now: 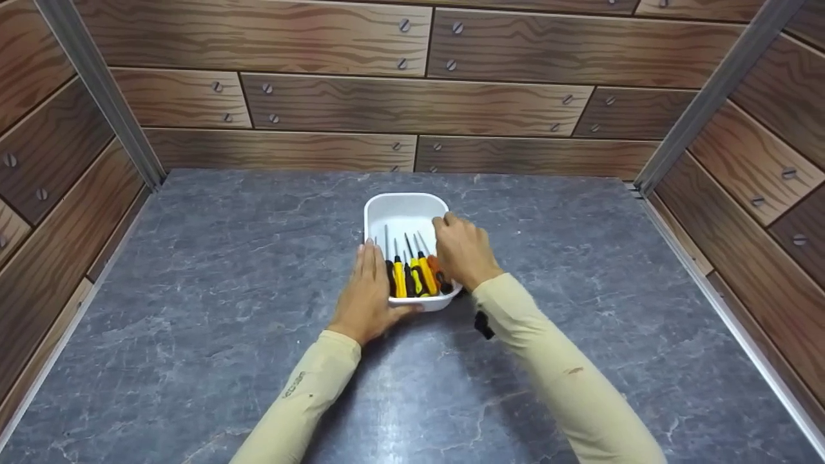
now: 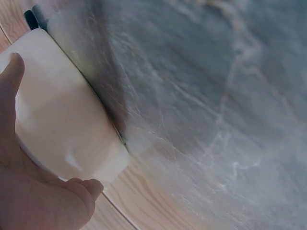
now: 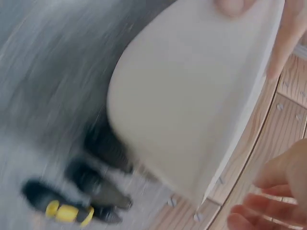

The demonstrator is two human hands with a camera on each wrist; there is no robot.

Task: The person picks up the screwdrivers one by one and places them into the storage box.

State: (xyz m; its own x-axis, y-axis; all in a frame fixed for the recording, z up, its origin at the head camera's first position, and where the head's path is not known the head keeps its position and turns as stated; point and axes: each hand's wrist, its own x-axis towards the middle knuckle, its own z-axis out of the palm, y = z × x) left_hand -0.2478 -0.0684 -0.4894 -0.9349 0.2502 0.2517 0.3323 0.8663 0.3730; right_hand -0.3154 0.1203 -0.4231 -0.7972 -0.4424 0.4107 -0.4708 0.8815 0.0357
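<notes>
A white tray (image 1: 407,201) holds several screwdrivers (image 1: 400,278) with yellow, black and orange handles, shafts pointing to the far end. My left hand (image 1: 368,293) rests against its near left corner, fingers straight along the left wall and thumb along the front wall. At the right rim is my right hand (image 1: 465,250), knuckles up and fingers bent over the tray's inside. In the right wrist view the same hand shows at the lower right with bent fingers; whether it pinches anything is hidden.
Outside the tray, dark-handled tools (image 3: 98,184) and a black-and-yellow handle (image 3: 67,212) lie on the grey marbled tabletop (image 1: 225,290), blurred in the right wrist view. Wood-patterned panels (image 1: 335,103) stand behind and on both sides.
</notes>
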